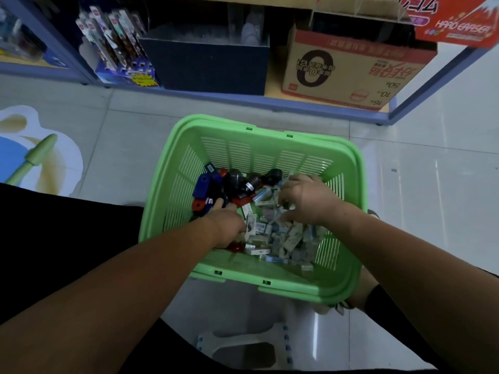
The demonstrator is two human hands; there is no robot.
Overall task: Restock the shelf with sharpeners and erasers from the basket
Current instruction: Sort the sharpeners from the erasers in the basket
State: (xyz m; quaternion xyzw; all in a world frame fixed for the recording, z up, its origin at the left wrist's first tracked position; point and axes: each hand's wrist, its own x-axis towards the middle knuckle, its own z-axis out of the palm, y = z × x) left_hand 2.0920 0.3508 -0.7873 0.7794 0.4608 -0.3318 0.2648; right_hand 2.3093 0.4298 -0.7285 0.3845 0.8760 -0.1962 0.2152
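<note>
A green plastic basket (348, 168) stands on the tiled floor in front of the shelf. Blue, red and black sharpeners (213, 184) are piled in its far left part. Small wrapped erasers (283, 236) fill the middle and right. My left hand (225, 225) is down in the pile where sharpeners meet erasers, one finger reaching toward the sharpeners. A red piece shows beneath it, and its grip is hidden. My right hand (305, 198) lies over the erasers at the right, its fingers curled down around some of them.
The bottom shelf (270, 102) carries a pen display (118, 49), a dark box (205, 63) and a cardboard carton (351, 71). A red "Hard Eraser" box (459, 22) hangs at the top right. A white stool (243, 346) sits below me. A floor sticker (32, 149) lies left.
</note>
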